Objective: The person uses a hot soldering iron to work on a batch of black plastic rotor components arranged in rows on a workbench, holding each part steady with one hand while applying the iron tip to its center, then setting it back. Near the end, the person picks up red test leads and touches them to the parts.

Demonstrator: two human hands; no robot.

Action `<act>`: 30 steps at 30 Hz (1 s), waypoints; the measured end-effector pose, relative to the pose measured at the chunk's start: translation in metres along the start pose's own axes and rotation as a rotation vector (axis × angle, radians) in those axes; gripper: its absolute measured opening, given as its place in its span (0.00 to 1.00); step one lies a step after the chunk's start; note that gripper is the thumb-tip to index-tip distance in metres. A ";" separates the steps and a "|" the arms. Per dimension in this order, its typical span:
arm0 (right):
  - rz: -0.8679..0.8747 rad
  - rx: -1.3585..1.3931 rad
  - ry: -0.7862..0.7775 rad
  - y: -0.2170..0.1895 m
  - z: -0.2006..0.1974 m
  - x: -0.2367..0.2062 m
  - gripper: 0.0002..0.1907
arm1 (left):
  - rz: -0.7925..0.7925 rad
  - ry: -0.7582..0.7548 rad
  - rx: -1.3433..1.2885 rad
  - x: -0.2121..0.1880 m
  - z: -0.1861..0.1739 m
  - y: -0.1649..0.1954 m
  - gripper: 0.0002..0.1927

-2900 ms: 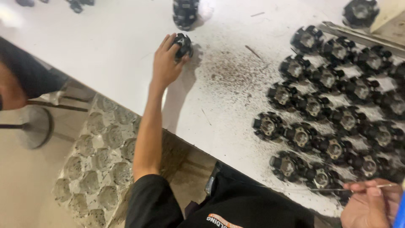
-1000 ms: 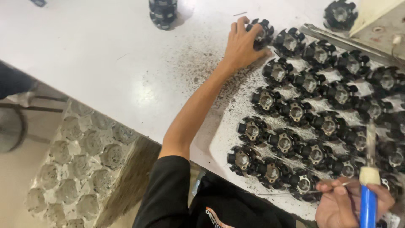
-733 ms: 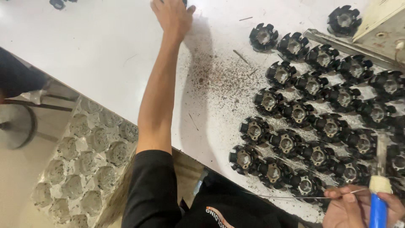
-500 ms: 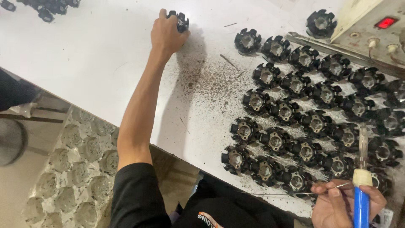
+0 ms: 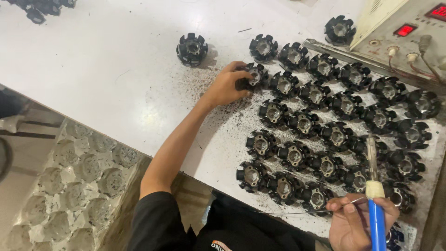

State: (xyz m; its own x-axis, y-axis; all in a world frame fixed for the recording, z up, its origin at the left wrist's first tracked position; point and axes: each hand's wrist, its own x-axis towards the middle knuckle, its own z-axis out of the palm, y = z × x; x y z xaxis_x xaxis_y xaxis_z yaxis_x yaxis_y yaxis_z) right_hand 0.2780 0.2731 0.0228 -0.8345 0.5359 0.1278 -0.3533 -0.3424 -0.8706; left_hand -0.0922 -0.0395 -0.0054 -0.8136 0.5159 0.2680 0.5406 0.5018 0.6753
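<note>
My left hand [image 5: 227,85] grips a black round slotted core [image 5: 254,75] at the left end of a row on the white table [image 5: 116,69]. Several more black cores [image 5: 325,135] lie in rows to its right. One core [image 5: 192,48] sits alone to the upper left. At the bottom right, my right hand [image 5: 355,221] holds a blue-handled soldering iron [image 5: 374,195] upright, together with a thin wire [image 5: 306,211] that runs off to the left.
A beige control box [image 5: 409,32] with a red display stands at the top right. Dark grit [image 5: 218,125] speckles the table. More black parts [image 5: 42,7] lie at the top left. A moulded tray [image 5: 69,186] with round pockets sits below the table edge at left.
My left hand came back from the far left with a core and set it down at the left end of a row. The right hand with the iron has barely moved.
</note>
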 end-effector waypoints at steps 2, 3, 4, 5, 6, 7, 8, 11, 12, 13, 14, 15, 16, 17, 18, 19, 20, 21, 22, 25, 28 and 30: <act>0.011 0.026 -0.021 0.002 0.002 -0.001 0.20 | -0.038 0.080 0.003 0.000 0.005 0.001 0.24; 0.005 0.032 -0.039 0.003 0.002 0.000 0.20 | -0.046 0.117 0.001 0.000 0.009 0.002 0.24; 0.003 0.024 -0.044 0.003 0.002 -0.001 0.20 | -0.055 0.153 -0.001 0.000 0.012 0.003 0.24; 0.002 0.015 -0.049 0.003 0.001 -0.001 0.20 | -0.032 0.151 0.021 0.000 0.014 0.003 0.24; 0.009 -0.008 -0.041 0.002 0.000 -0.002 0.20 | -0.013 0.149 0.044 -0.001 0.015 0.003 0.25; 0.020 -0.017 -0.040 0.001 -0.001 -0.003 0.20 | 0.005 0.149 0.067 -0.002 0.015 0.002 0.26; 0.030 -0.026 -0.039 -0.001 -0.003 -0.004 0.19 | -0.016 0.121 0.033 -0.003 0.013 0.001 0.28; 0.035 -0.047 -0.026 -0.002 -0.007 -0.006 0.19 | -0.042 0.199 0.140 -0.004 -0.007 -0.008 0.32; 0.021 -0.083 -0.008 -0.002 -0.009 -0.006 0.20 | -0.035 0.330 0.313 -0.004 -0.018 -0.014 0.30; 0.009 -0.082 0.000 -0.001 -0.009 -0.005 0.20 | -0.023 0.454 0.485 -0.002 -0.032 -0.020 0.29; -0.002 -0.080 0.008 0.000 -0.009 -0.005 0.20 | -0.120 0.489 0.638 0.001 -0.046 -0.027 0.26; -0.007 -0.050 -0.004 0.002 -0.010 -0.003 0.20 | -0.224 0.521 0.787 0.003 -0.059 -0.034 0.23; -0.013 -0.028 -0.021 0.002 -0.010 -0.002 0.20 | -0.265 0.473 0.698 0.002 -0.069 -0.038 0.22; -0.017 -0.006 -0.038 0.002 -0.010 -0.001 0.20 | -0.299 0.430 0.609 0.002 -0.078 -0.039 0.22; -0.021 0.010 -0.056 0.002 -0.009 -0.001 0.20 | -0.332 0.390 0.521 0.001 -0.084 -0.039 0.21; -0.025 0.018 -0.066 0.002 -0.009 -0.001 0.20 | -0.312 0.372 0.442 -0.002 -0.084 -0.038 0.18; -0.029 0.027 -0.076 0.002 -0.009 -0.001 0.20 | -0.289 0.348 0.366 -0.008 -0.081 -0.034 0.16; -0.025 0.027 -0.070 0.001 -0.008 -0.002 0.19 | -0.268 0.315 0.291 -0.015 -0.077 -0.026 0.14; -0.019 0.013 -0.050 0.000 -0.008 -0.003 0.20 | -0.176 0.221 0.222 -0.027 -0.069 -0.016 0.16; -0.009 -0.028 0.001 0.000 -0.006 -0.005 0.21 | 0.118 -0.027 0.032 -0.063 -0.035 0.017 0.19; -0.001 -0.020 -0.044 0.000 -0.006 -0.004 0.20 | 0.126 -0.030 0.043 -0.072 -0.012 0.026 0.21; 0.007 -0.007 -0.089 -0.001 -0.008 -0.003 0.21 | -0.071 0.042 -0.015 -0.064 -0.012 0.013 0.24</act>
State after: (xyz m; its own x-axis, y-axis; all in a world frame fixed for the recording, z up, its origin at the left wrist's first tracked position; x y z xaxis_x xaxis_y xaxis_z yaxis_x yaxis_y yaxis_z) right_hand 0.2839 0.2778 0.0191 -0.8716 0.4624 0.1628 -0.3440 -0.3403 -0.8751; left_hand -0.0356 -0.0741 -0.0058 -0.8582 0.4499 0.2470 0.4781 0.5256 0.7037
